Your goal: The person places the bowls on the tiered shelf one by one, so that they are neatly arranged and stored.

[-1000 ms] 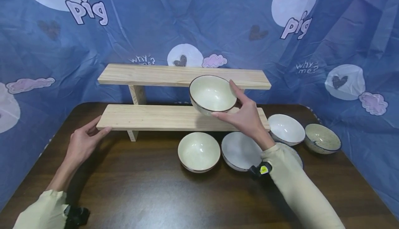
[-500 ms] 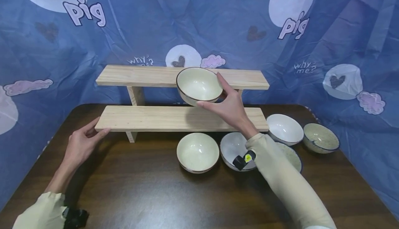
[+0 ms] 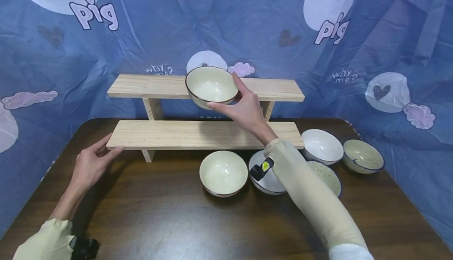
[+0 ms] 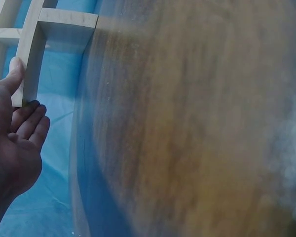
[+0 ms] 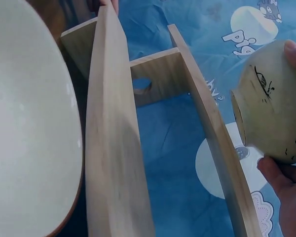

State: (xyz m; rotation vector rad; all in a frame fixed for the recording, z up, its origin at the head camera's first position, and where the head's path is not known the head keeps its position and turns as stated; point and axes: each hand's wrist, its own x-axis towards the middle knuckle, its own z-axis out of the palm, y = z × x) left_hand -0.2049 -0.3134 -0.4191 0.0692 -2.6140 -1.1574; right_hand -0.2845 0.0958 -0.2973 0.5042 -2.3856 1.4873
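Left hand pinches pale wooden two-tier shelf, lower left corner; right hand: fingers gripping round cream ceramic bowl near upper edge

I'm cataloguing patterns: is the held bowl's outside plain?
No, the bowl in the right hand bears dark marks on its outer wall.

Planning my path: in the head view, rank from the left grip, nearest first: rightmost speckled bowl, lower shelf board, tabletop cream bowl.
1. Lower shelf board: left grip holds its left end.
2. Tabletop cream bowl: central, in front of the board.
3. Rightmost speckled bowl: far right.
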